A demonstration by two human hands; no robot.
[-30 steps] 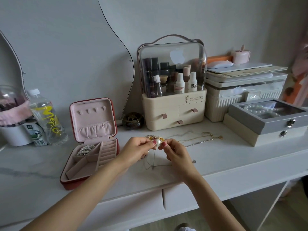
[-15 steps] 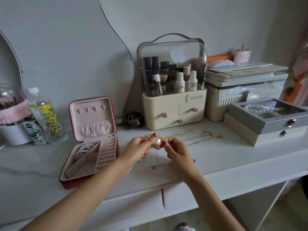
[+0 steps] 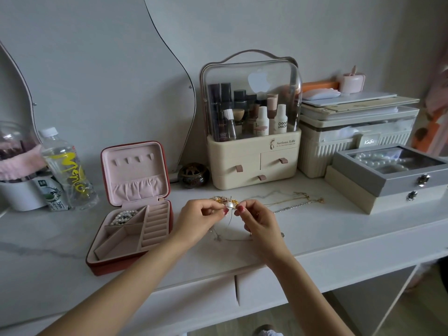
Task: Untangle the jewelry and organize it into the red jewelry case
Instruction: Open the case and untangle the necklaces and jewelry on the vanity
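The red jewelry case [image 3: 106, 264] lies open on the white vanity top, its pink lid upright. A pearl bracelet [image 3: 124, 216] rests in its back left compartment. Just right of the case, my left hand [image 3: 198, 220] and my right hand [image 3: 258, 220] pinch a tangled cluster with a pearl and gold bits [image 3: 228, 204] between thumbs and forefingers. Thin chain strands hang from it down to the table. Gold and silver chains [image 3: 294, 202] lie loose to the right of my hands.
A cream cosmetics organizer [image 3: 253, 163] stands behind my hands, a dark round pot [image 3: 193, 175] beside it. Stacked grey and cream jewelry boxes [image 3: 390, 180] sit at the right. A water bottle [image 3: 66, 169] and white container [image 3: 21, 195] stand left of the case.
Both hands stay pinched on the tangle and have shifted their fingers slightly on it. The view has moved a little; nothing else has changed place.
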